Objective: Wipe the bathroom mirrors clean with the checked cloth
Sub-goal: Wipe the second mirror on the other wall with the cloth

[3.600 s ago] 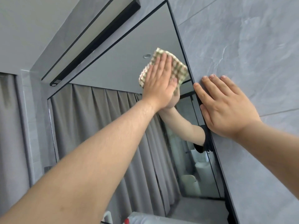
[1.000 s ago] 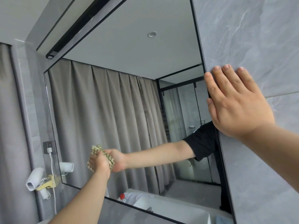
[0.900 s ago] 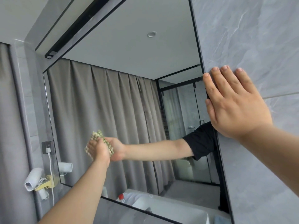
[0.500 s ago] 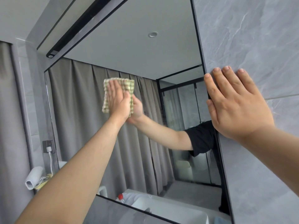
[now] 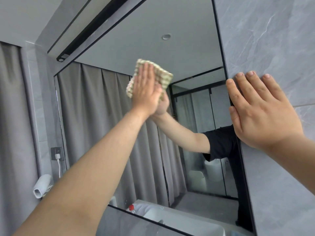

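Here the mirror [image 5: 109,126] is bounded rightward by a black edge, where the right hand [image 5: 260,111] is laid flat. Upper-centre, the checked cloth [image 5: 160,74] is pressed by the flat-fingered left hand [image 5: 146,89], glass lying open below.

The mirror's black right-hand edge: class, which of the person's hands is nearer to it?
Right. The right hand rests flat across the black edge, fingers on the grey tile wall. The left hand presses the checked cloth against the glass, well left of that edge.
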`<move>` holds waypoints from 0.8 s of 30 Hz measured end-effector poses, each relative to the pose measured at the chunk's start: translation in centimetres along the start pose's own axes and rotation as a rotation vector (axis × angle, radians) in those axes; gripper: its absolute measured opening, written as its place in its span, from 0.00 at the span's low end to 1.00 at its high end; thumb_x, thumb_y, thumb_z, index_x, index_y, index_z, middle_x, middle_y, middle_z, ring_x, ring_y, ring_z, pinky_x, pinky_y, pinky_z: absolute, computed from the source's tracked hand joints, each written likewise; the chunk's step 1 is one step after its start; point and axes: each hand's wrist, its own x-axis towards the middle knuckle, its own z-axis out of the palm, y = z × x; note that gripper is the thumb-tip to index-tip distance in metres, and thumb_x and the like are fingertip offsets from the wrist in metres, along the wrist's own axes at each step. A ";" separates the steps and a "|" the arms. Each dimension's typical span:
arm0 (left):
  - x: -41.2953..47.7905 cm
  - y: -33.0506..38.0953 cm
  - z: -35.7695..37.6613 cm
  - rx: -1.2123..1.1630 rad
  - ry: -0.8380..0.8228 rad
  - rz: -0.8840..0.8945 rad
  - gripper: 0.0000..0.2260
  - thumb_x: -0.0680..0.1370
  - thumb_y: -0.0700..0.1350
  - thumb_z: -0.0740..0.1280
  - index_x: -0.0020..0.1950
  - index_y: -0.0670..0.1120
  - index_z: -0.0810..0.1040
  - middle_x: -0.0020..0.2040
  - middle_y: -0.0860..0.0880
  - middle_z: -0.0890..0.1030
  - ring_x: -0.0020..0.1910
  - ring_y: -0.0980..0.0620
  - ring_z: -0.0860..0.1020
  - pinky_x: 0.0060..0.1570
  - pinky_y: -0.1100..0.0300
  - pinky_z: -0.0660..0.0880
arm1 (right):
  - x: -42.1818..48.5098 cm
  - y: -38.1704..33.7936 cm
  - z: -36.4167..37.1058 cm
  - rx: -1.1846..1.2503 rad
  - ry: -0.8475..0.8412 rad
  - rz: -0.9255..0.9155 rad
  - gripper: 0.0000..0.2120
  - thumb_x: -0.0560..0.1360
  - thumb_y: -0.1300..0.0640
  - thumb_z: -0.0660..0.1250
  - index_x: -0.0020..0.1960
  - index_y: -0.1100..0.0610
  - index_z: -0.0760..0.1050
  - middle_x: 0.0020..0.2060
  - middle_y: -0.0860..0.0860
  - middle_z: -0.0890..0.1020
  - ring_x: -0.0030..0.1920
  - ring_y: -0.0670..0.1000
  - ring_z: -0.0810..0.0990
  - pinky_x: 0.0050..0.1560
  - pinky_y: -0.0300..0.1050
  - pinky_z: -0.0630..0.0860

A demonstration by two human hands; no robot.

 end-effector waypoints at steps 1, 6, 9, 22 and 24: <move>0.3 -2.0 -0.1 -0.044 0.007 -0.137 0.31 0.80 0.51 0.47 0.81 0.40 0.47 0.82 0.42 0.46 0.81 0.47 0.44 0.76 0.58 0.36 | 0.0 -0.1 0.0 0.003 0.002 0.004 0.27 0.81 0.52 0.50 0.77 0.65 0.61 0.73 0.65 0.67 0.74 0.67 0.64 0.77 0.62 0.53; -4.0 -11.9 0.5 -0.212 0.059 -0.674 0.27 0.85 0.49 0.50 0.81 0.42 0.46 0.82 0.46 0.44 0.80 0.51 0.41 0.77 0.57 0.37 | 0.0 0.0 0.2 -0.006 0.018 -0.001 0.28 0.81 0.52 0.49 0.77 0.65 0.60 0.73 0.66 0.67 0.74 0.67 0.64 0.76 0.62 0.54; -8.7 -16.9 1.6 -0.268 0.046 -0.851 0.26 0.86 0.48 0.51 0.82 0.43 0.45 0.82 0.46 0.43 0.80 0.51 0.40 0.76 0.60 0.36 | -0.1 -0.1 0.1 -0.012 0.020 0.003 0.28 0.81 0.52 0.49 0.77 0.65 0.61 0.72 0.66 0.67 0.73 0.67 0.64 0.76 0.63 0.54; -26.3 -17.9 6.0 -0.302 0.048 -1.205 0.25 0.85 0.44 0.53 0.81 0.39 0.50 0.82 0.41 0.49 0.81 0.46 0.46 0.77 0.57 0.40 | 0.0 -0.1 0.1 -0.025 -0.016 0.011 0.28 0.81 0.51 0.48 0.77 0.64 0.59 0.74 0.65 0.66 0.75 0.66 0.62 0.77 0.62 0.53; -27.9 -16.1 6.2 -0.319 0.037 -1.191 0.27 0.85 0.47 0.51 0.81 0.39 0.47 0.82 0.43 0.45 0.81 0.48 0.42 0.76 0.58 0.39 | 0.0 -0.2 0.1 -0.026 -0.016 0.011 0.28 0.81 0.51 0.48 0.77 0.65 0.59 0.74 0.65 0.66 0.75 0.66 0.62 0.77 0.62 0.53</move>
